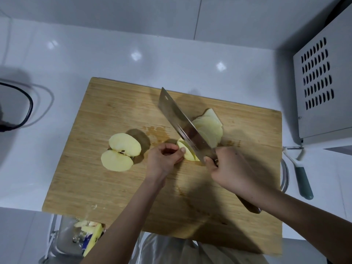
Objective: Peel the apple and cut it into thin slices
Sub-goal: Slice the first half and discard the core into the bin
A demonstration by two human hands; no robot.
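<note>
Slicing about halfway: slices (pixel 211 126) lie fanned on the board (pixel 114 187) beside the cleaver (pixel 181 119), which the right grip (pixel 226 168) grasps while the left grip (pixel 163 159) pinches the piece (pixel 187 154) under cut (two chunks (pixel 122 149) wait at left).

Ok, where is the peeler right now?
In the head view the peeler lies on the white counter at far right, just off the right edge of the cutting board, below the vented appliance.
</note>
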